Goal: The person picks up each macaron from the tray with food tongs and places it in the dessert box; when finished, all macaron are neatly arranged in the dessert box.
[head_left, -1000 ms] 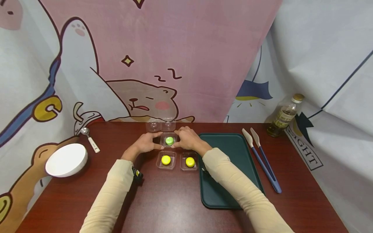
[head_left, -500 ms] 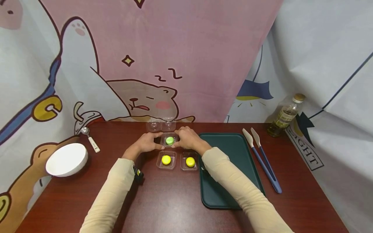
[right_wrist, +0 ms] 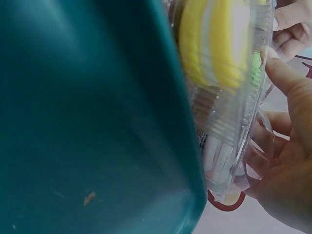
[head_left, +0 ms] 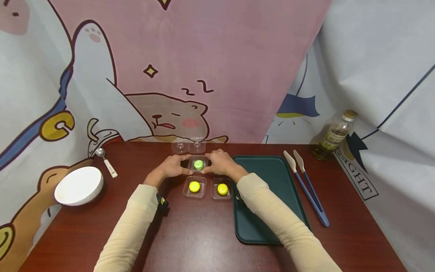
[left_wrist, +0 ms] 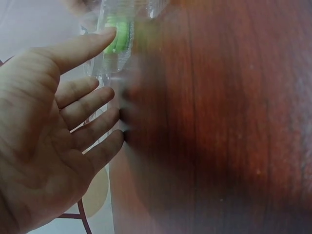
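Note:
A clear plastic container (head_left: 191,168) with a green macaron (head_left: 198,164) in it stands between my two hands. My left hand (head_left: 172,166) flanks its left side, thumb toward the near corner and forefinger toward the far one. In the left wrist view the left thumb (left_wrist: 92,46) overlaps the container and the other fingers extend apart. On the opposite side, my right hand (head_left: 219,163) mirrors this, its fingers partly hidden behind clear plastic in the right wrist view. Nearer me, two more containers each hold a yellow macaron, a left one (head_left: 194,186) and a right one (head_left: 222,189).
Clear domed plastic pieces (head_left: 188,146) lie behind the hands. A dark green tray (head_left: 261,223) sits under my right forearm. Beyond it are blue-handled tongs (head_left: 310,192) and an oil bottle (head_left: 334,136). Far left are a white bowl (head_left: 79,186) and a small scoop (head_left: 107,163).

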{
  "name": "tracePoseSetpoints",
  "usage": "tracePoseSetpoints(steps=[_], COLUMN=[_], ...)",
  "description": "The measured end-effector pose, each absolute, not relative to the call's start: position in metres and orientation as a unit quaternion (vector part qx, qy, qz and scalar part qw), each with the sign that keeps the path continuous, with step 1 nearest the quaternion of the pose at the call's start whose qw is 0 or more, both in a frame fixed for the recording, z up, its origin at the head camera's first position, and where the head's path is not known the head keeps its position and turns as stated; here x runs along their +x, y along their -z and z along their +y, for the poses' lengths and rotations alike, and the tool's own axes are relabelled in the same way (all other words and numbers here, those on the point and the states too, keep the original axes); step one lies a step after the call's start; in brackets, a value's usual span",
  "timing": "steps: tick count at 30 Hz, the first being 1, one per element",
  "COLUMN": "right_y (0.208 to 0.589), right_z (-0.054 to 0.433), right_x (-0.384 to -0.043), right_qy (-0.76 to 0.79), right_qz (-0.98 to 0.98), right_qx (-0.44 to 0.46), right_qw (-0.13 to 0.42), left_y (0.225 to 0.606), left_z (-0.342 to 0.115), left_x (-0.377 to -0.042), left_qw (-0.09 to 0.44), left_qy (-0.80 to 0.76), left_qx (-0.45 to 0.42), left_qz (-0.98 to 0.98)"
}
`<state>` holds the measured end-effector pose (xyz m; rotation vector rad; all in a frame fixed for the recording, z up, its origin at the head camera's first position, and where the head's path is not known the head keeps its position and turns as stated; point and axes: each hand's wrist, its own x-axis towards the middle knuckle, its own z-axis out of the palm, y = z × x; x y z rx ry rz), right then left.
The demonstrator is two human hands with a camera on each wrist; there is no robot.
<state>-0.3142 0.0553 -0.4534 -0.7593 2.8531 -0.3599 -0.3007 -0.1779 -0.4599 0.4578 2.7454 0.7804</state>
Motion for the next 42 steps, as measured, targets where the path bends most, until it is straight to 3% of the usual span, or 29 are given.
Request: tracePoseSetpoints(steps=[14,25,36,42], right_y=[0.437,0.427,0.436,0.443], right_z=[0.088,0.145,0.164,0.158], right_x=[-0.312,-0.287,-0.256,-0.245], right_qy=[0.175,0.188,0.158,0.143], right_qz=[0.945,0.937,0.934,0.929], right_qx=[-0.272,-0.292,-0.319,-0.337], right_qw=[0.057,0.034,0.026,0.054], left_y=[0.455,0.452,0.457,0.46], left_z=[-0.183,-0.213,-0.215,-0.213], left_x=[-0.298,-0.305,-0.31,-0.314], left_qw=[0.098,0.038,0.08,0.082], left_qy=[-0.324,-0.41,-0.535,-0.568], left_qx=[0.159,-0.05,-0.154,-0.172], left_qz=[0.928,0.91,0.827,0.801])
